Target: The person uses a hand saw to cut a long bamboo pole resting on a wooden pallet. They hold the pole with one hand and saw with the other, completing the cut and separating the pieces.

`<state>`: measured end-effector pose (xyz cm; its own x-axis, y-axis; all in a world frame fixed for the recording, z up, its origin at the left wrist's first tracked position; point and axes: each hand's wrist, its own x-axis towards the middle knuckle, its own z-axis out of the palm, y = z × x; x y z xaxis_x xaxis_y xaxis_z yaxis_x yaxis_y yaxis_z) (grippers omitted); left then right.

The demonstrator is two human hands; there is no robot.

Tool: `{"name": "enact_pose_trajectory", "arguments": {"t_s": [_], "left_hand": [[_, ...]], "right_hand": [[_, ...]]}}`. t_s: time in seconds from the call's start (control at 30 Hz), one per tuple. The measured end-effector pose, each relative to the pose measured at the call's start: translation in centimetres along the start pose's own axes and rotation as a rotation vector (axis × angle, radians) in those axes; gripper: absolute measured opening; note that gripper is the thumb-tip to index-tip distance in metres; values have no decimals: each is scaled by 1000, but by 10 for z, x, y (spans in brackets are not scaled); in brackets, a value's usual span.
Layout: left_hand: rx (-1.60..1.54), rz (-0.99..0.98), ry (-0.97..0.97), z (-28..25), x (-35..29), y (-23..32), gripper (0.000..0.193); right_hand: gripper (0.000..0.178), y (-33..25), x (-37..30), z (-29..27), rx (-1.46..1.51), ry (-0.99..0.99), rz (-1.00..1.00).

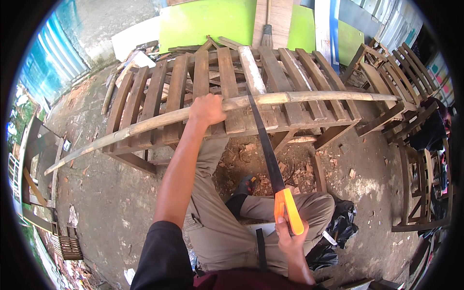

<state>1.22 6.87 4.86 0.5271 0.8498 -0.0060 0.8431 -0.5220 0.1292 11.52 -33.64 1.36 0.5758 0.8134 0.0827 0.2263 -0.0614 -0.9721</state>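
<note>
Currently, in the head view, we have our left hand (207,109) clenched over a pole (328,95) of pale bamboo, fingers curled down around it. The pole lies across the slats of a wooden table (178,82) and runs out past both ends. Our right hand (291,237) grasps the orange handle (293,212) of a saw (273,166), fingers wrapped about the grip, low over our lap. The dark blade slants up and away from us, and its narrow end crosses the pole just right of our left hand; whether the teeth touch the bamboo, we cannot tell.

Under the near edge of the table, wood chips (302,176) litter the ground (121,203) close to our foot (247,185). Our right knee is bent, with a black bag (344,217) beside it. Beyond the table, a broom (267,36) stands before a brown board (281,19), beside green panels (208,24). Slatted furniture (411,72) stands to our right; a crate (67,249) sits far left.
</note>
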Motion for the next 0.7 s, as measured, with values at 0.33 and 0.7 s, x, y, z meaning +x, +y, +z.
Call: {"name": "enact_pose_trajectory", "arguments": {"t_s": [0.33,0.7], "left_hand": [[50,52,-11,-3,7,-3,79],[0,28,-60,-11,17,4,87]], "right_hand": [[21,-41,114,49,140,28,107],[19,103,114,92,179,35,-165]]}}
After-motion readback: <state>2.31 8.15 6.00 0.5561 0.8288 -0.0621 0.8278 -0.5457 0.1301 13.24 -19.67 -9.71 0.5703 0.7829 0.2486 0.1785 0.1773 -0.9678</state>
